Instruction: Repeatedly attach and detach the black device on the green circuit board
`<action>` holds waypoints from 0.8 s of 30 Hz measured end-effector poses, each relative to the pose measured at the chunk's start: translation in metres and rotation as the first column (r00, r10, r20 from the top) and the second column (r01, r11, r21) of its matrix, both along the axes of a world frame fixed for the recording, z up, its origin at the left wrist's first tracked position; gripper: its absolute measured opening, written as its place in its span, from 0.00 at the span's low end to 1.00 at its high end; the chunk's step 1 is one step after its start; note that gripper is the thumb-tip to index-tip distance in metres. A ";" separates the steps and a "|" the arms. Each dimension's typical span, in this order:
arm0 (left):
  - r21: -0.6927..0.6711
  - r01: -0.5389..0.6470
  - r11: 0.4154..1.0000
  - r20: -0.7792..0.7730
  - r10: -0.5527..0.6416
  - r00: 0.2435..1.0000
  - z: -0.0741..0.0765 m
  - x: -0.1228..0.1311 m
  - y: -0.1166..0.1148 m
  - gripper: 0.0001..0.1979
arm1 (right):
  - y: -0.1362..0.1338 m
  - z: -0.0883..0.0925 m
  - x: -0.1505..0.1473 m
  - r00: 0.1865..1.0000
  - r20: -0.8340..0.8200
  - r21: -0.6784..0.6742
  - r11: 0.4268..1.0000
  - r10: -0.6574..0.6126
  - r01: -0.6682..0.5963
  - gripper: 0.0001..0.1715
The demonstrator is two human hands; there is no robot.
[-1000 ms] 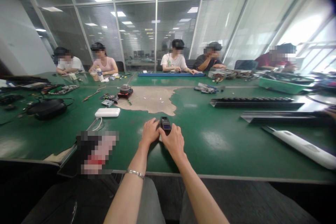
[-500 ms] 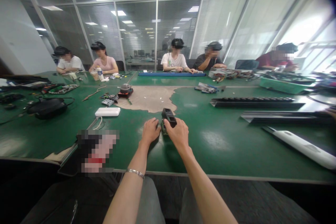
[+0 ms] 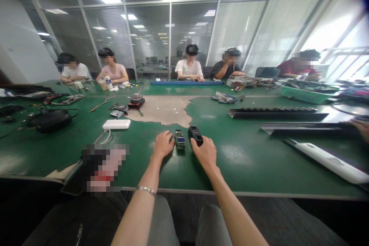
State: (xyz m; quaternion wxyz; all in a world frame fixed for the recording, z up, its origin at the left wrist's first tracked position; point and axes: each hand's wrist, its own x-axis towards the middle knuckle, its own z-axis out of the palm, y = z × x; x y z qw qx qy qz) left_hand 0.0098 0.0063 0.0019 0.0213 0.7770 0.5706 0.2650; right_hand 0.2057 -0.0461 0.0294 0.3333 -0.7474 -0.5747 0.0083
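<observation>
Right hand (image 3: 205,150) pinching a black case (image 3: 195,134) between thumb and fingers, circuit board (image 3: 180,140) a narrow gap away on the green table (image 3: 245,177), left hand (image 3: 163,144) beside it, fingers bent, grip unclear, front edge (image 3: 273,196) nearer the body, room rightward to a white plastic piece (image 3: 331,161)

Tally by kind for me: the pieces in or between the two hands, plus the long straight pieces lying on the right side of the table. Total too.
Black case, in the right hand: 1
Circuit board unit: 1
Long dark rails: 2
Long white piece: 1
Total: 5
</observation>
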 end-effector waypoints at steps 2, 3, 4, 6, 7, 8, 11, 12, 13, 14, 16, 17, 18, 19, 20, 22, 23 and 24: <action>-0.008 0.002 1.000 0.003 -0.002 1.000 0.001 0.000 0.000 0.20 | 0.001 -0.004 -0.001 1.000 0.010 -0.006 1.000 -0.003 0.003 0.26; -0.010 0.003 1.000 0.004 -0.003 1.000 0.001 0.000 0.000 0.20 | 0.001 -0.006 -0.001 1.000 0.017 -0.008 1.000 -0.005 0.005 0.27; -0.010 0.003 1.000 0.005 -0.003 1.000 0.001 0.001 0.000 0.20 | 0.001 -0.007 -0.001 1.000 0.025 -0.008 1.000 -0.006 0.006 0.27; -0.003 0.004 1.000 0.003 -0.004 1.000 0.001 0.001 0.000 0.20 | 0.001 -0.010 -0.002 0.999 0.041 -0.009 1.000 -0.014 0.014 0.27; 0.002 0.006 1.000 0.002 -0.006 1.000 0.001 0.001 0.000 0.19 | 0.001 -0.011 -0.002 0.999 0.047 -0.012 1.000 -0.019 0.020 0.27; 0.007 0.008 1.000 0.001 -0.008 1.000 0.001 0.001 -0.001 0.19 | 0.001 -0.012 -0.003 0.998 0.051 -0.017 1.000 -0.023 0.024 0.27; 0.018 0.011 1.000 0.005 -0.011 1.000 0.000 0.001 -0.001 0.19 | -0.001 -0.015 -0.006 0.998 0.058 -0.017 0.999 -0.028 0.029 0.29; 0.019 0.012 1.000 0.008 -0.013 1.000 0.000 0.001 -0.001 0.19 | -0.002 -0.015 -0.007 0.998 0.059 -0.001 1.000 -0.029 0.029 0.31; 0.020 0.013 1.000 0.012 -0.014 1.000 0.000 0.001 -0.001 0.19 | -0.003 -0.015 -0.007 0.998 0.058 0.019 0.999 -0.032 0.031 0.34; 0.019 0.014 1.000 0.015 -0.014 1.000 0.000 0.001 -0.001 0.19 | -0.004 -0.015 -0.008 0.998 0.054 0.041 0.999 -0.036 0.033 0.36; 0.018 0.012 1.000 0.022 -0.013 1.000 0.000 0.002 -0.001 0.19 | -0.005 -0.014 -0.007 0.998 0.039 0.070 0.997 -0.041 0.039 0.40; 0.017 0.010 1.000 0.024 -0.011 1.000 0.000 0.002 -0.001 0.19 | -0.006 -0.013 -0.006 0.999 0.030 0.079 0.996 -0.044 0.041 0.41; 0.017 0.009 1.000 0.026 -0.010 1.000 0.000 0.002 -0.001 0.19 | -0.006 -0.012 -0.004 0.999 0.022 0.086 0.995 -0.047 0.045 0.42; 0.017 0.009 1.000 0.027 -0.009 1.000 0.000 0.002 -0.001 0.19 | -0.007 -0.011 -0.003 0.999 0.015 0.097 0.994 -0.052 0.051 0.42; 0.019 0.011 1.000 0.029 -0.011 1.000 0.000 0.002 -0.002 0.19 | -0.008 -0.011 -0.001 0.998 0.009 0.114 0.992 -0.057 0.056 0.42; 0.024 0.018 1.000 0.032 -0.019 0.999 0.001 0.002 -0.002 0.19 | -0.010 -0.010 0.001 0.998 0.002 0.154 0.986 -0.062 0.061 0.42; 0.027 0.023 0.999 0.035 -0.023 0.999 0.001 0.002 -0.002 0.18 | -0.010 -0.010 0.003 0.998 0.004 0.172 0.983 -0.061 0.060 0.42; 0.031 0.027 0.999 0.039 -0.028 0.999 0.001 0.002 -0.002 0.17 | -0.010 -0.010 0.004 0.998 0.010 0.184 0.981 -0.058 0.055 0.42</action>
